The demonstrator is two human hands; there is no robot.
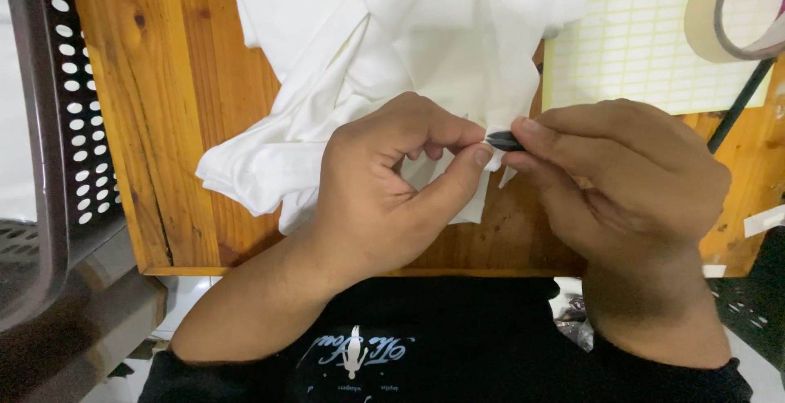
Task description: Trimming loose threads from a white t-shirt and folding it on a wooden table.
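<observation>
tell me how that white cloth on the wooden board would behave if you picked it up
The white cloth would probably flop and drape: it already lies bunched in soft folds on the wooden board. It looks thin, so likely light. The left hand pinches an edge, suggesting easy creasing.

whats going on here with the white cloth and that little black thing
A person works at a wooden table over a crumpled white garment. The left hand pinches a bit of the fabric; the right hand holds a small dark tool against it. A label sheet and tape roll lie beyond.
</observation>
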